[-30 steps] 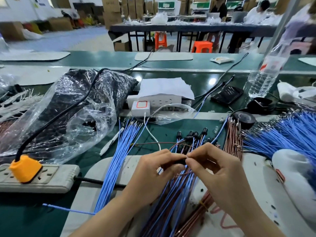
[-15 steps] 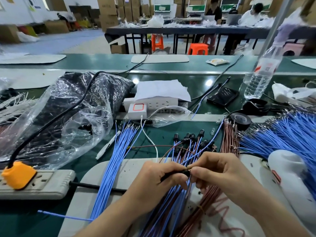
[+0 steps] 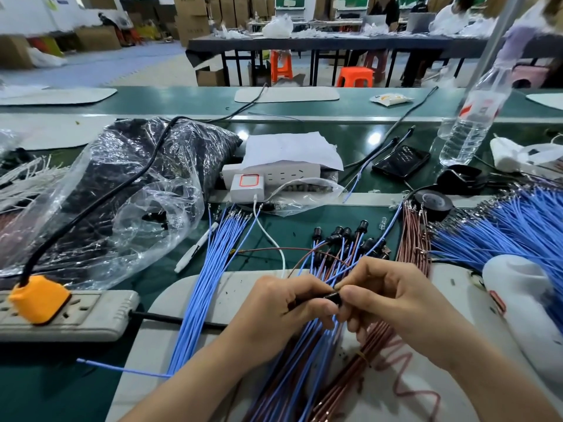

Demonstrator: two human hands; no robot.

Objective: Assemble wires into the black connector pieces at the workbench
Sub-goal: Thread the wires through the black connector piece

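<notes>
Pinching a small black cylindrical connector piece (image 3: pixel 332 296) between both sets of fingertips, dead centre over the pale grey work mat (image 3: pixel 213 303). My left hand (image 3: pixel 283 312) curls round its tail end, thumb and forefinger gripping. My right hand (image 3: pixel 393 296) pinches the nose end, and whether a wire sits between those fingers I can't tell. At twelve o'clock from my hands lies a cluster of finished black connectors with blue and brown leads (image 3: pixel 344 236), about ten done, I'd say. Early days by my reckoning, because plenty is left: a fan of loose thin blue wires (image 3: pixel 213 269) at ten o'clock, a bundle of brown wires (image 3: pixel 414 239) at one o'clock, and a huge heap of blue wires (image 3: pixel 502 233) out at two o'clock.
</notes>
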